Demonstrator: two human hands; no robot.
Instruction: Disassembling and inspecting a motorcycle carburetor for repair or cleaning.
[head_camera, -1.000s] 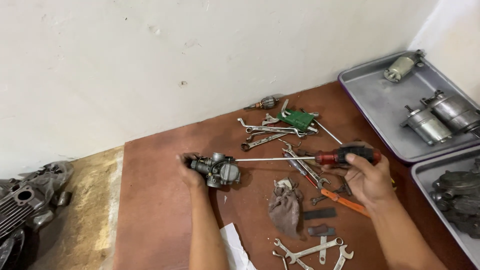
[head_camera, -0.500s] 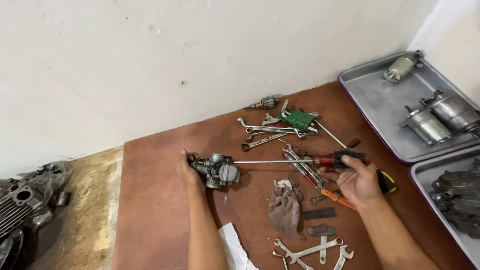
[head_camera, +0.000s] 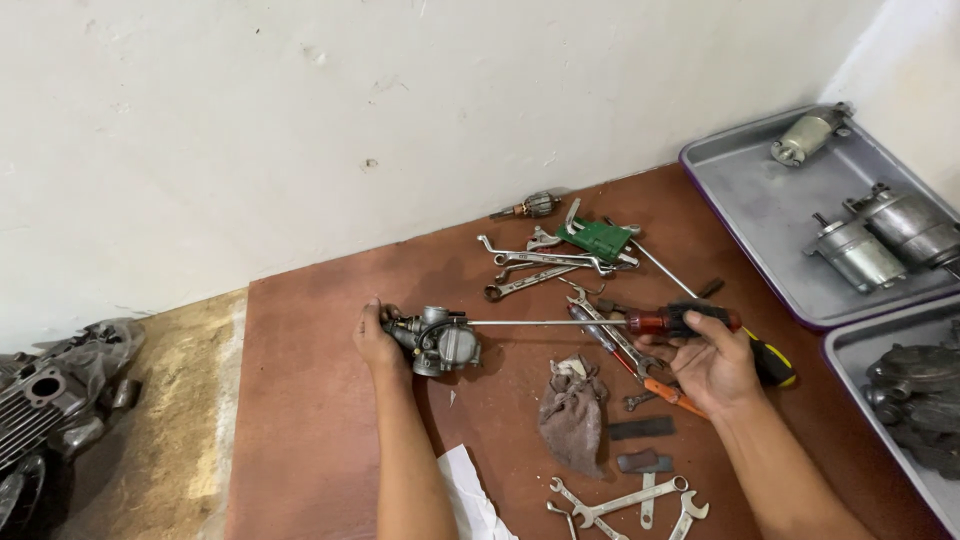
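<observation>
A: Under the left hand (head_camera: 378, 340), at the near-left part of the brown bench (head_camera: 310, 420), sits the carburetor (head_camera: 437, 342); the fingers are curled round its left end, pinning it down.

B: And the right hand (head_camera: 708, 362)?

A: Well off to the right of the carburetor, wrapped round the red-and-black handle of a long screwdriver (head_camera: 640, 322). The thin shaft runs level from that hand across to the carburetor body, tip at its right side.

B: How should that be handled?

A: I'd judge: keep the shaft in line with the screw, press the tip in firmly while turning, and keep the left hand clamped so the body does not spin or skid.

B: What lies about?

A: Just below the right hand, orange-handled pliers (head_camera: 668, 392) and a yellow-and-black tool handle (head_camera: 772, 362). Toward the left hand from there, one grey rag (head_camera: 572, 415). Beyond the shaft, a cluster of about four spanners (head_camera: 545, 262) with one green part (head_camera: 596, 238) and one small armature (head_camera: 538, 205). Nearer the camera, three or four more wrenches (head_camera: 620, 500). Far right, two grey trays (head_camera: 760, 210); the farther one holds three starter motors (head_camera: 856, 252).
</observation>
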